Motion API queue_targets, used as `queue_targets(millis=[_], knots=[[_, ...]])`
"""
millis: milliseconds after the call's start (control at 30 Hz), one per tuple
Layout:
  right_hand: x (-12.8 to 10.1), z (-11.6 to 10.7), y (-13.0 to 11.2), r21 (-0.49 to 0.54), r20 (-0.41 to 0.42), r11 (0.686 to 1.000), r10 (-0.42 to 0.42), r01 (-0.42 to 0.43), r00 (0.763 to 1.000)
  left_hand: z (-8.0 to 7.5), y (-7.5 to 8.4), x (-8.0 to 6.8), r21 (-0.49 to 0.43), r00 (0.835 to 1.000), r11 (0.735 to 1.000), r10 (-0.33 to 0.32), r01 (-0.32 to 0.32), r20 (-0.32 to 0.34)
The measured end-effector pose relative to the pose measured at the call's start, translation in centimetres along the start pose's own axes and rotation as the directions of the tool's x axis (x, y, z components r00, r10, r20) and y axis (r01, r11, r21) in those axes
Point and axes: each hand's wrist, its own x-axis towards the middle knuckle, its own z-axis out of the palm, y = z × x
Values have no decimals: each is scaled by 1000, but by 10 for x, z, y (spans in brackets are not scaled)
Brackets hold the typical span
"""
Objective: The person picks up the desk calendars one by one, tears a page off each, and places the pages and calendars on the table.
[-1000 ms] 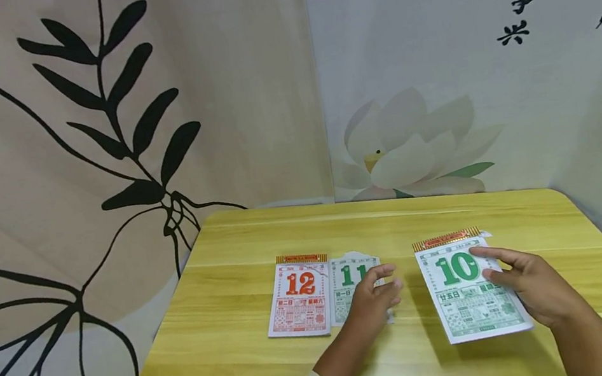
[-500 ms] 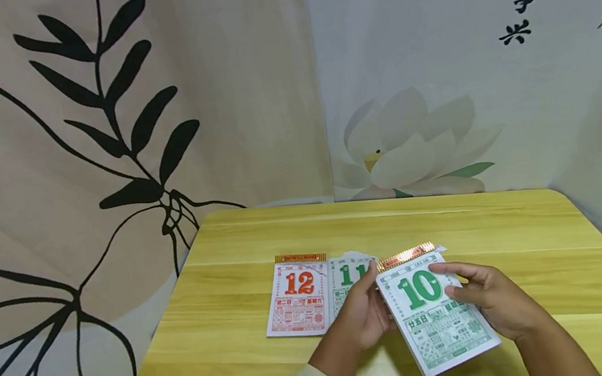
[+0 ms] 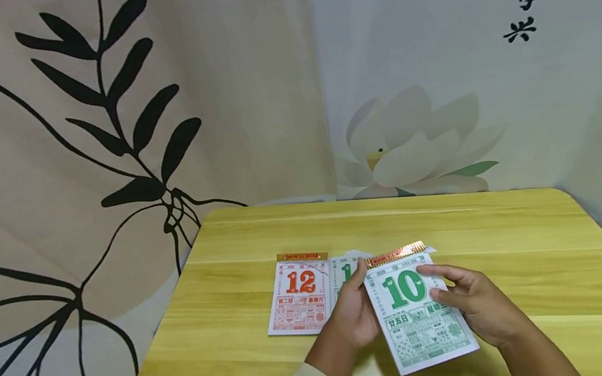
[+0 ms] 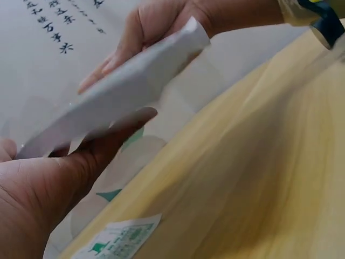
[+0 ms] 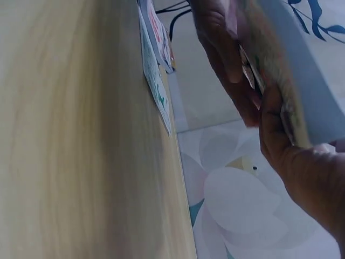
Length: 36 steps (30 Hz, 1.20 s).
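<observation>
Calendar pad "10" (image 3: 418, 311) now further left above yellow table (image 3: 515, 235).

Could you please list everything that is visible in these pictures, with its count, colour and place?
calendar pad "10": one, white with green print, lifted off the table, held by both hands.
calendar page "12": one, white with red print, flat on the table, leftmost.
calendar page "11": one, green print, flat beside the "12", partly hidden.
table: one, yellow wood.
wall cloths: beige with black leaves; pale with a lotus.
left hand: grips the pad's left edge.
right hand: grips its right side.
</observation>
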Motion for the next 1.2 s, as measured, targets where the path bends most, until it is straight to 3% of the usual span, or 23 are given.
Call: queue_targets(millis=[167,400,633,867,1100,1200], knots=[[2,11,-3,-116,-126,992,31,-46,992,-1,5,-2,-40,1000,999,4,-4,1],[3,25,-8,-222,-270,967,62,-125,961,-3,10,-2,-49,1000,998,29,-30,-12],[7,41,-7,-370,-302,927,-61,-58,951,-6,21,-2,-53,999,998,31,-32,-20],[5,52,3,-562,-279,827,-225,31,933,-9,34,-6,-115,997,991,72,-71,5],[3,64,15,-644,-305,763,-332,64,892,-13,41,-6,-156,991,978,133,-136,-31],[3,68,19,-627,-314,775,-341,76,886,-15,43,-5,-164,989,975,141,-148,-49]])
